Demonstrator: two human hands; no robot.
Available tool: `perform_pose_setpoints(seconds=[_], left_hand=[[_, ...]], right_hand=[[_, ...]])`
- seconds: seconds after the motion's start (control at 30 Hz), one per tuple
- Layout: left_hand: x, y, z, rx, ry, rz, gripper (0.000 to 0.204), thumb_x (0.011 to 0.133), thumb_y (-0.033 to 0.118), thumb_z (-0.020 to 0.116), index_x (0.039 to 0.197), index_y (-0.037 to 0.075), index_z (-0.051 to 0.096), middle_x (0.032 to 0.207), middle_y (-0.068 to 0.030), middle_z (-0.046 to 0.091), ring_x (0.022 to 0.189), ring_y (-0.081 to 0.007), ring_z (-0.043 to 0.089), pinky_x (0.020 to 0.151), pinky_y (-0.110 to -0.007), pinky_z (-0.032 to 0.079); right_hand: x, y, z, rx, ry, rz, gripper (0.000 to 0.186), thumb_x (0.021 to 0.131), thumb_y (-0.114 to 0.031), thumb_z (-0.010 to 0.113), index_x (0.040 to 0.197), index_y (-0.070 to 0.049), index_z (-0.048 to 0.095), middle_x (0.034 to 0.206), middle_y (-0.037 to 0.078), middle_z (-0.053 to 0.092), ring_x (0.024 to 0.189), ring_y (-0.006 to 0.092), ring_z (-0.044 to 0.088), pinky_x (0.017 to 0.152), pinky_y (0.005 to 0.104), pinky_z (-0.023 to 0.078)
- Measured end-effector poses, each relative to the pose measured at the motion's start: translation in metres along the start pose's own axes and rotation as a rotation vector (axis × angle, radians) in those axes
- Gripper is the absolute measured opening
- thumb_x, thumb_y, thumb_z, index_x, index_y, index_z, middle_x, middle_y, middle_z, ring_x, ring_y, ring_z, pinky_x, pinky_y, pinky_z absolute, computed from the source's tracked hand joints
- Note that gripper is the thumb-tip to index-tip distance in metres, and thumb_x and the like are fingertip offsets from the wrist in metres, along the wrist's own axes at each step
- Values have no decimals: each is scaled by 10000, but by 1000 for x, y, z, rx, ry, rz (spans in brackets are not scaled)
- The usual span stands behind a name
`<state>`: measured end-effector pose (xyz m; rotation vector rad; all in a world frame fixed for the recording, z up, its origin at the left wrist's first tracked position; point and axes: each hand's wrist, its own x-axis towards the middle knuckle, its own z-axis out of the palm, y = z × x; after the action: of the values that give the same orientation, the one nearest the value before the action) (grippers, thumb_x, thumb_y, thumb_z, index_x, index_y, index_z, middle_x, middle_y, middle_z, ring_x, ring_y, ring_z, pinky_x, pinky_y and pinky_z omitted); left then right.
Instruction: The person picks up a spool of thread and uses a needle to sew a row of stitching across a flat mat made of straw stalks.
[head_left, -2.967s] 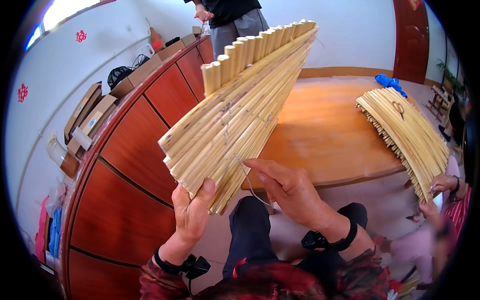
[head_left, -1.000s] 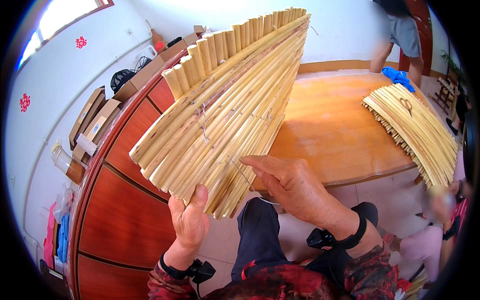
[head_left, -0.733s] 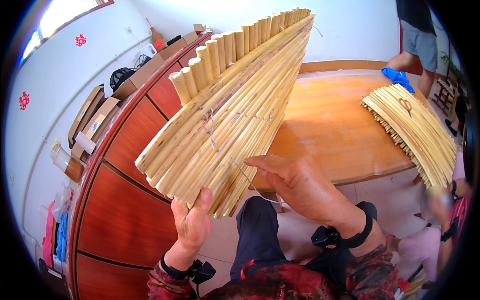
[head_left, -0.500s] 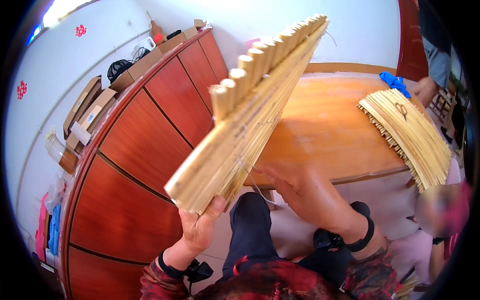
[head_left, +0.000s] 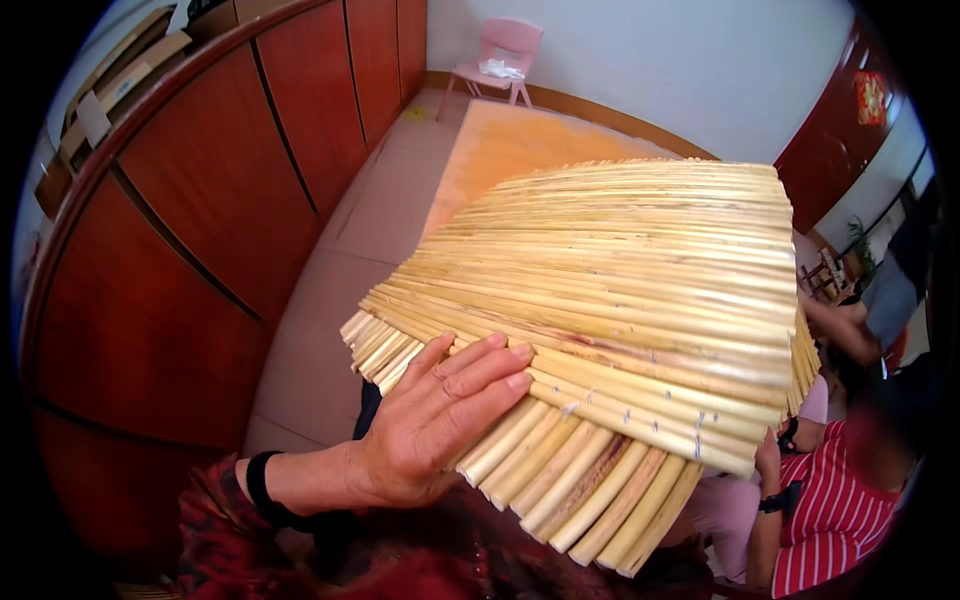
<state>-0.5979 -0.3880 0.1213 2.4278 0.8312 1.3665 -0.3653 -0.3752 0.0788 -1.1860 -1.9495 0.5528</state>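
Observation:
A broad, pale-yellow mat of stalks strung side by side (head_left: 620,270) fills the middle, tilted up in front of me. Along its near edge a second layer of stalks (head_left: 590,480) runs slantwise, their cut ends fanning toward me. My left hand (head_left: 440,415) lies over this near edge, fingers together across the upper stalks; its thumb is hidden, and the hand appears closed on the mat. Fine thread marks cross the stalks near the right end. My right hand is out of sight, perhaps behind the mat.
Red-brown cabinets (head_left: 190,200) line the left, with cardboard boxes on top. Beyond the mat lies an orange wooden table (head_left: 500,150), and a pink chair (head_left: 505,60) stands by the wall. At right sits a person in a striped shirt (head_left: 840,510); another person's arm (head_left: 840,325) shows behind.
The mat has swung from steep and edge-on to broad face up, moving right and nearer. My right hand has gone from sight. My left hand now lies on top. The view has turned.

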Motion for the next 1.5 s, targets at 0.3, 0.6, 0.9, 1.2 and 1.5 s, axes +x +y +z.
perform_pose_setpoints(seconds=[0.3, 0.6, 0.9, 1.2, 1.5], left_hand=[[-14, 3, 10, -3, 9, 15, 362, 776, 85, 548, 1131, 12, 559, 1165, -170, 555, 1095, -306, 538, 1002, -464, 271], [-21, -4, 6, -38, 20, 35, 339, 782, 101, 540, 1109, 18, 572, 1147, -160, 566, 1100, -305, 533, 1006, -498, 256], [-13, -2, 3, -8, -3, 46, 343, 772, 105, 536, 1098, 4, 570, 1120, -145, 585, 1098, -302, 533, 1012, -495, 250], [-15, 1, 3, 18, -62, 78, 360, 774, 123, 617, 1097, 0, 518, 1093, -192, 573, 1075, -368, 538, 999, -529, 294], [-14, 4, 1, 23, -86, 69, 381, 771, 131, 629, 1110, 6, 508, 1092, -195, 572, 1076, -365, 538, 994, -526, 301]], right_hand=[[-40, 45, -3, -229, -84, 89, 252, 789, 39, 495, 1026, -13, 566, 806, 185, 578, 705, 316, 589, 615, 345, 476], [-49, 53, -8, -370, -140, 112, 255, 781, 41, 495, 1020, -16, 567, 802, 183, 569, 701, 315, 582, 611, 348, 471], [-56, 58, -18, -437, -164, 106, 259, 774, 44, 495, 1014, -18, 567, 797, 182, 561, 697, 314, 576, 606, 351, 467], [-61, 67, -26, -498, -184, 92, 262, 766, 46, 494, 1008, -21, 568, 792, 181, 552, 693, 314, 570, 602, 354, 463], [-68, 74, -33, -552, -205, 87, 266, 758, 49, 494, 1002, -24, 569, 788, 179, 543, 689, 313, 563, 598, 356, 459]])
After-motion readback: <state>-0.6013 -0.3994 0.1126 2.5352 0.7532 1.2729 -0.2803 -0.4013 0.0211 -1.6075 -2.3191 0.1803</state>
